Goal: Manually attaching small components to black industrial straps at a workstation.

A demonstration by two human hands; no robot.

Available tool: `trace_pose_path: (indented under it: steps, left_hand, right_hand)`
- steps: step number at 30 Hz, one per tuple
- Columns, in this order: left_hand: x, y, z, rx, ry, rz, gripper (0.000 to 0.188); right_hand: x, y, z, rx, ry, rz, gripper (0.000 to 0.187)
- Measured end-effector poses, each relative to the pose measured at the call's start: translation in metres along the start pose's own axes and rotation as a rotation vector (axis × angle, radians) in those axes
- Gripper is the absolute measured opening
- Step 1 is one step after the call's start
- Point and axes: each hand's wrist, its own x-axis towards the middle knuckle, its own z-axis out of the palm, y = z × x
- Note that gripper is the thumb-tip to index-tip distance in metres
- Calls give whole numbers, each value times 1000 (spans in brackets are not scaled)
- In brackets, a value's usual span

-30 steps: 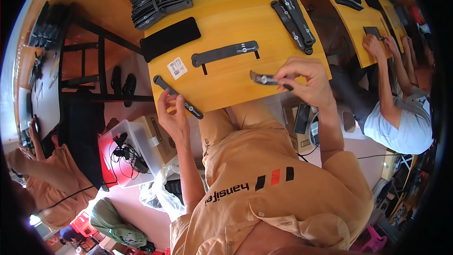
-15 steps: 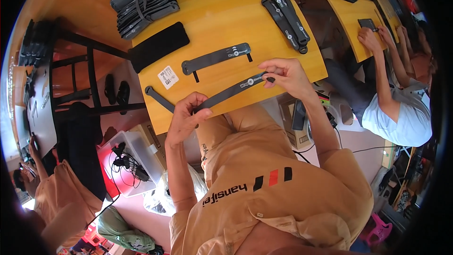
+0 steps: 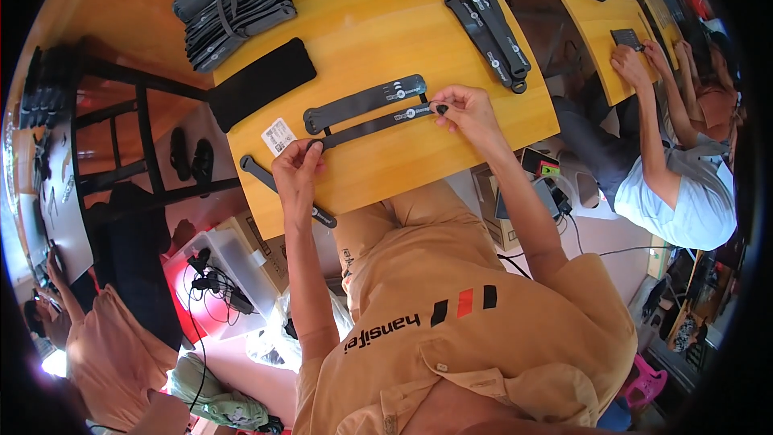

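A narrow dark grey strap [image 3: 366, 126] with white lettering is stretched between my hands, low over the wooden table. My left hand [image 3: 297, 175] pinches its left end. At the other end, my right hand [image 3: 469, 119] is closed on the strap beside a small black piece. Just beyond lies a wider grey strap [image 3: 354, 106] with short black tabs along its near side. Under my left wrist another narrow strap [image 3: 258, 172] runs slantwise, its lower end poking past the table's front edge. A white label [image 3: 278, 138] sits beside my left fingers.
A black cloth pad [image 3: 264, 84] lies on the table's left, below a bundled stack of dark straps [image 3: 233, 20]. More grey straps [image 3: 487, 39] lie at the right. A clear plastic bin [image 3: 229, 274] holds cables on the floor. A co-worker [image 3: 672, 173] sits at the right.
Both hands have moved away from me with the strap, bringing it close alongside the wider strap. The strap under my left wrist now shows its lower end.
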Motion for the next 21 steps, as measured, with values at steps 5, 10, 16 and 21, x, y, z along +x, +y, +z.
trace_pose_path:
  steps: [5, 10, 16, 21]
  left_hand:
    - [8, 1, 7, 55, 135, 18, 11]
    - [17, -4, 10, 66, 180, 10, 10]
    - [21, -8, 11, 66, 203, -4, 9]
    - [22, -12, 10, 43, 194, 3, 10]
  right_hand:
    - [13, 1, 7, -67, 34, -38, 3]
    - [25, 8, 10, -57, 96, -44, 3]
    - [25, 10, 10, -86, 109, -40, 5]
    - [26, 13, 9, -35, 107, -49, 13]
